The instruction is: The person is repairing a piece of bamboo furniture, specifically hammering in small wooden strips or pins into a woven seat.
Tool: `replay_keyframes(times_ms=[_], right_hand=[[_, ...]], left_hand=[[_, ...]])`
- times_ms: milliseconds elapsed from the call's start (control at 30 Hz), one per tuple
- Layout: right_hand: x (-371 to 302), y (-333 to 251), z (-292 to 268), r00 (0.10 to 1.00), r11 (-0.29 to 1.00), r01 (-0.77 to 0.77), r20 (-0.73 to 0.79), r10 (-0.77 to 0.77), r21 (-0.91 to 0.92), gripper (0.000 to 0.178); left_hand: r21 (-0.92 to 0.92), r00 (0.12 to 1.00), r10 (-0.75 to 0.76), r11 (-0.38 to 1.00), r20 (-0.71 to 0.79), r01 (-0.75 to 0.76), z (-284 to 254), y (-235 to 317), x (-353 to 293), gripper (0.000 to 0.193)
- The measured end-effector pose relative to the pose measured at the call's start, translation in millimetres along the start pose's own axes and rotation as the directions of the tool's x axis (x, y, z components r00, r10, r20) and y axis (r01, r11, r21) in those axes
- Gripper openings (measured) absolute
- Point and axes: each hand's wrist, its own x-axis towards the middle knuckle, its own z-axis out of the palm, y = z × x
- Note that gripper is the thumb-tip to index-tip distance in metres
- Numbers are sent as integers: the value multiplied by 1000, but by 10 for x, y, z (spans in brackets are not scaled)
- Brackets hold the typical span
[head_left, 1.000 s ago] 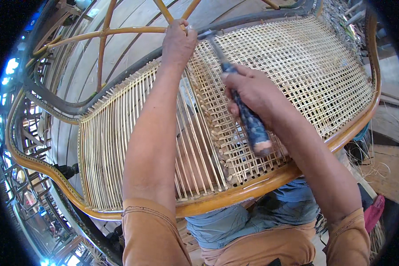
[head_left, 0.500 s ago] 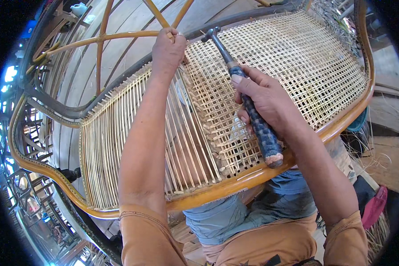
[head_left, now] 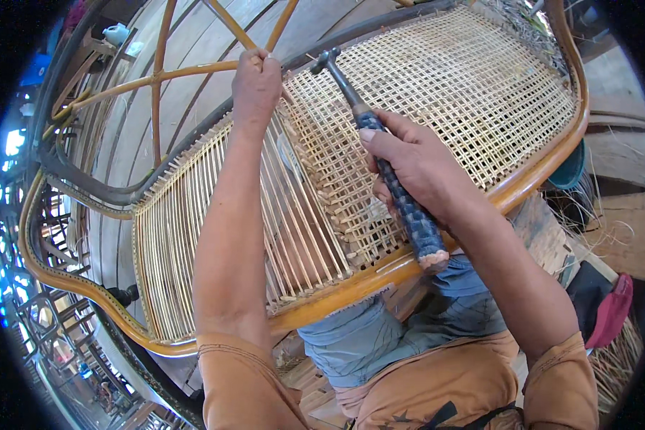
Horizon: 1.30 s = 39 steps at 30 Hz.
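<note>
My right hand (head_left: 416, 161) grips a hammer (head_left: 405, 208) by its long dark-wrapped handle, thumb along the top. The dark metal hammer head (head_left: 325, 61) hangs above the far side of the woven cane seat (head_left: 437, 107), close to my left hand. My left hand (head_left: 256, 87) is closed in a fist over the seat's far rail; whatever its fingers hold is hidden. Under my left forearm, thin cane strands (head_left: 175, 251) run one way only, with gaps between them. To their right the cane is crossed into an open grid.
A glossy curved rattan frame (head_left: 380, 278) borders the seat on my side, above my knees. Crossing rattan poles (head_left: 158, 77) rise beyond the far rail. Loose cane fibres (head_left: 613, 222) and a red cloth item (head_left: 612, 315) lie at the right. Wooden floorboards (head_left: 215, 43) show behind.
The view has shifted a little, so the seat, my hands and the hammer appear farther left. Both hands keep their closed grips; the hammer head stays near my left hand.
</note>
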Motion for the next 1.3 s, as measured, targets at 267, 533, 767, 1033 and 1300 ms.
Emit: replay_keyframes(times_ms=[267, 533, 767, 1033, 1300], right_hand=[[-74, 121, 15, 1000, 999, 14, -17, -14, 34, 33], [-40, 129, 26, 1000, 998, -14, -6, 15, 68, 31], [38, 199, 86, 997, 977, -6, -71, 22, 213, 23], [18, 159, 143, 994, 986, -107, 15, 106, 128, 24], [69, 135, 78, 999, 994, -25, -20, 27, 102, 29]], left_hand=[[-3, 998, -41, 999, 38, 41, -6, 39, -194, 20], [214, 995, 21, 976, 98, -41, 23, -53, -80, 25], [158, 997, -37, 987, 63, 26, 147, 49, -137, 26], [191, 1000, -21, 981, -11, 22, 75, 123, -209, 22], [38, 997, -59, 997, -51, 61, 63, 134, -173, 23]])
